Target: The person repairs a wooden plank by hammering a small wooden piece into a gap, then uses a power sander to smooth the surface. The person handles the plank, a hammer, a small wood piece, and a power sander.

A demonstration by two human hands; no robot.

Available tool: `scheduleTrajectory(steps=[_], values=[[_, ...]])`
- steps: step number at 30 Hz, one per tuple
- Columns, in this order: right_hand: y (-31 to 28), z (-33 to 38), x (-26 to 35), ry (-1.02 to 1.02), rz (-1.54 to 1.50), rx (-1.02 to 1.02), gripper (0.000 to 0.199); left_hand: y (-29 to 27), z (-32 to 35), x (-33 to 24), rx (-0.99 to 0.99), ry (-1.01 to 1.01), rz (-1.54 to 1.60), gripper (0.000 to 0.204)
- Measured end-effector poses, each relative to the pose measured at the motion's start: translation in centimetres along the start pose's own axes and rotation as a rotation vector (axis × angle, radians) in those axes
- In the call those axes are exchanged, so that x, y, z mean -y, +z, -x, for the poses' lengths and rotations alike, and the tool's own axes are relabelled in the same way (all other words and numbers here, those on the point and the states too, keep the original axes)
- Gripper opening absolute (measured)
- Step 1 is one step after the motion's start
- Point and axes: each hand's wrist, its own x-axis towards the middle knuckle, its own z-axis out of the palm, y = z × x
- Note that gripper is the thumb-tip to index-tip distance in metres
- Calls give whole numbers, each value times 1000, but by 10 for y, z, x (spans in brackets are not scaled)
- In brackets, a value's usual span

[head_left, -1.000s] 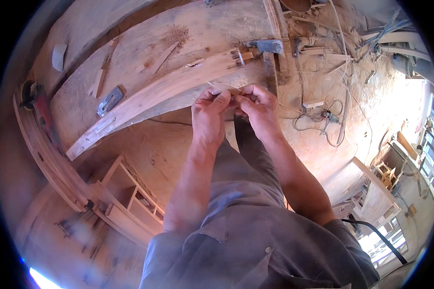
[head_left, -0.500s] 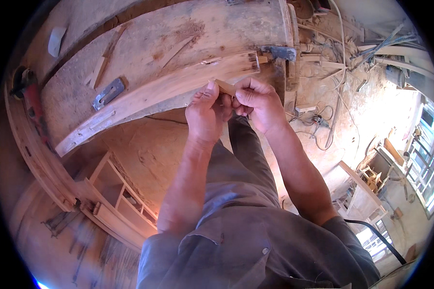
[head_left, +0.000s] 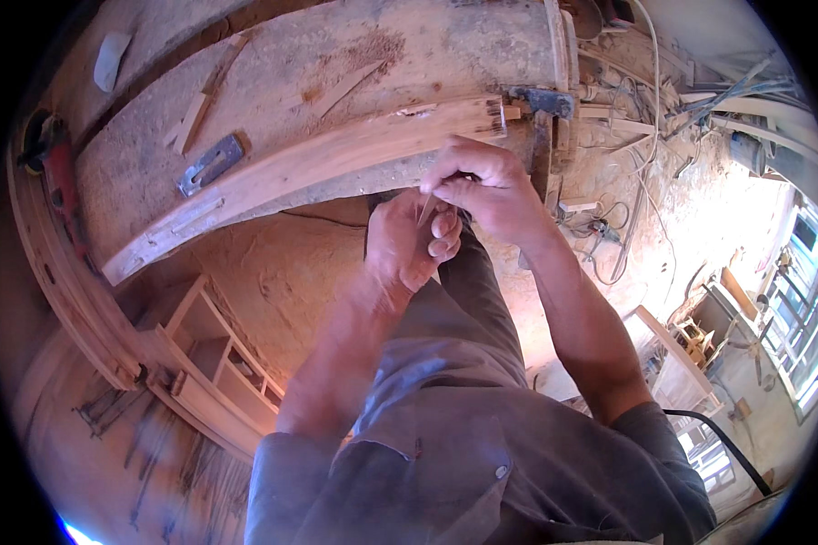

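My two hands meet in front of me, just off the near edge of a long wooden board (head_left: 327, 156). In my curled left hand (head_left: 398, 243) sits a small thin tan piece (head_left: 426, 209); whether it is folded paper or a wood sliver I cannot tell. My right hand (head_left: 493, 189) pinches the upper end of that piece, its fingers bent over it. Most of the piece is hidden by my fingers. The board lies along the near side of the dusty workbench (head_left: 273, 113), with dark marks and a notch at its right end.
On the bench lie a metal hand plane (head_left: 211, 165), loose wood strips (head_left: 194, 123) and a white object (head_left: 111, 60). A red angle grinder (head_left: 59, 177) is at the left. A blue metal bar (head_left: 545, 102) touches the bench's right end. Cords (head_left: 641, 195) trail over the floor.
The tan piece, held out between both hands before, is now mostly tucked in my left hand. My left hand has turned and dropped slightly; my right hand has come over its top.
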Motion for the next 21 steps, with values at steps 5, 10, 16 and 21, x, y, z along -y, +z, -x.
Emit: scheduleTrajectory(steps=[5,10,16,21], values=[[6,3,-5,9,-115,-158,7,29,6,1,-197,320,-240,31],[3,21,-22,171,-362,-242,13,12,1,-7,-157,793,-1236,33],[21,21,-15,209,-169,-307,13,13,4,-4,-278,780,-1102,31],[46,15,-14,-371,595,-443,23,31,-4,-2,-503,557,-310,30]])
